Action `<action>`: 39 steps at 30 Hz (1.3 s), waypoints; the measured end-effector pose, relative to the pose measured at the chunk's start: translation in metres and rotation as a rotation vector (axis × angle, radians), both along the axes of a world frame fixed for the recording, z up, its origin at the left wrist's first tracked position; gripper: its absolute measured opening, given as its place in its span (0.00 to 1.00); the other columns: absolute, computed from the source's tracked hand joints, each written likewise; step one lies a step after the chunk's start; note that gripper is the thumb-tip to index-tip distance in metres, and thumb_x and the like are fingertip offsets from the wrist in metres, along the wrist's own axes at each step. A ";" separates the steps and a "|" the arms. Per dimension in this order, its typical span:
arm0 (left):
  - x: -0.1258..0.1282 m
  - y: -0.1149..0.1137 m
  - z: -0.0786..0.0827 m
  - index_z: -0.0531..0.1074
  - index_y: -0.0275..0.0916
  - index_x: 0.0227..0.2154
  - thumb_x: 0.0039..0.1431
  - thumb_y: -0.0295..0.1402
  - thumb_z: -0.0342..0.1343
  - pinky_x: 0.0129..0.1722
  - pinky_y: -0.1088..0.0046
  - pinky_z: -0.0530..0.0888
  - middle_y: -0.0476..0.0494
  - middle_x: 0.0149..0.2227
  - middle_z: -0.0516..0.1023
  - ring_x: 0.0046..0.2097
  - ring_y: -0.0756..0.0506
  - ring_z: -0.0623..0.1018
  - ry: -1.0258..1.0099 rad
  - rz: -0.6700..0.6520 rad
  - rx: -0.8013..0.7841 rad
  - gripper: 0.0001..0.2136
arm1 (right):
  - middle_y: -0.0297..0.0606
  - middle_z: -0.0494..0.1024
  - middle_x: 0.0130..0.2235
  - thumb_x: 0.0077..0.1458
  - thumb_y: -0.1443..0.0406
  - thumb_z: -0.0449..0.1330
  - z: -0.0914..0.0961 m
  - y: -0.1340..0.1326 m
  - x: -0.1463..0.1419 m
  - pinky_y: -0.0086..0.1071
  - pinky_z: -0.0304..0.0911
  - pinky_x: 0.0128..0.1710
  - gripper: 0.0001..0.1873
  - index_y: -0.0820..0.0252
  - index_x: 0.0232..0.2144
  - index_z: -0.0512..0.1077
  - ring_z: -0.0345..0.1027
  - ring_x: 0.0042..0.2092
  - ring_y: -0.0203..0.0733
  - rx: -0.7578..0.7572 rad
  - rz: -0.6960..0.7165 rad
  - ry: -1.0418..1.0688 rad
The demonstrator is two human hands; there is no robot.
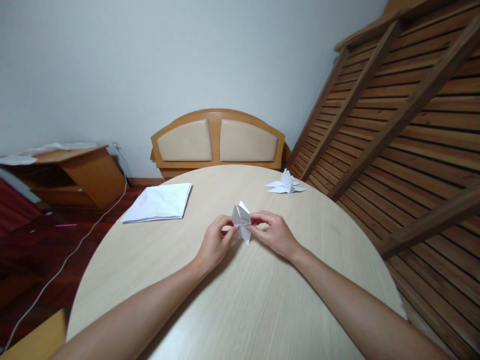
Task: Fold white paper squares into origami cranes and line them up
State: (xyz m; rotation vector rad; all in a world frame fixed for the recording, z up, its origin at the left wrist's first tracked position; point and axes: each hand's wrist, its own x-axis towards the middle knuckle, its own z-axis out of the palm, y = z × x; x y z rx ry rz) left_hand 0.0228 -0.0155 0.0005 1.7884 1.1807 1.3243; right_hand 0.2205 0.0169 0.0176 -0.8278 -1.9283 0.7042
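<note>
A small folded piece of white paper [242, 218] is held just above the middle of the table, its pointed flaps standing up and one tip pointing down toward me. My left hand [217, 237] pinches its left side between thumb and fingers. On the opposite side, my right hand [274, 232] pinches the paper the same way. Some fingertips are hidden behind the folds. Beyond my right hand, several white folded paper cranes [287, 184] sit bunched together near the table's far right edge.
A stack of white paper sheets [159, 201] lies at the left of the round table [240, 300]. Behind stands a wooden headboard [215, 135]. Wooden slats [412, 115] lean at the right. A cable [86, 237] runs along the floor by a low cabinet [88, 177].
</note>
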 end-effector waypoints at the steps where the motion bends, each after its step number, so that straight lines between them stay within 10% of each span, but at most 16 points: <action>1: 0.000 0.001 -0.001 0.76 0.38 0.41 0.64 0.35 0.55 0.37 0.72 0.75 0.41 0.41 0.76 0.44 0.44 0.75 0.009 0.000 0.004 0.08 | 0.39 0.81 0.41 0.55 0.67 0.66 0.000 0.000 0.000 0.37 0.69 0.44 0.13 0.55 0.44 0.79 0.75 0.40 0.42 0.015 -0.009 -0.014; 15: -0.001 0.002 -0.004 0.76 0.38 0.39 0.65 0.34 0.53 0.35 0.74 0.77 0.40 0.46 0.72 0.47 0.44 0.75 0.006 0.028 0.068 0.08 | 0.37 0.77 0.39 0.58 0.69 0.64 -0.001 -0.002 -0.002 0.34 0.65 0.43 0.04 0.57 0.37 0.77 0.71 0.41 0.40 0.146 -0.052 -0.124; 29: 0.001 0.004 0.003 0.76 0.35 0.35 0.60 0.43 0.57 0.32 0.74 0.71 0.44 0.34 0.79 0.35 0.47 0.76 -0.094 -0.001 -0.150 0.14 | 0.33 0.75 0.29 0.57 0.60 0.63 0.000 -0.002 -0.006 0.30 0.59 0.33 0.10 0.61 0.29 0.75 0.66 0.32 0.37 -0.192 -0.020 -0.003; 39: 0.002 0.001 0.001 0.76 0.34 0.41 0.61 0.42 0.57 0.30 0.75 0.70 0.41 0.38 0.79 0.37 0.46 0.76 -0.082 0.007 -0.132 0.15 | 0.37 0.75 0.33 0.58 0.61 0.64 -0.003 0.002 -0.003 0.31 0.61 0.35 0.09 0.61 0.29 0.77 0.68 0.35 0.38 -0.080 -0.015 -0.034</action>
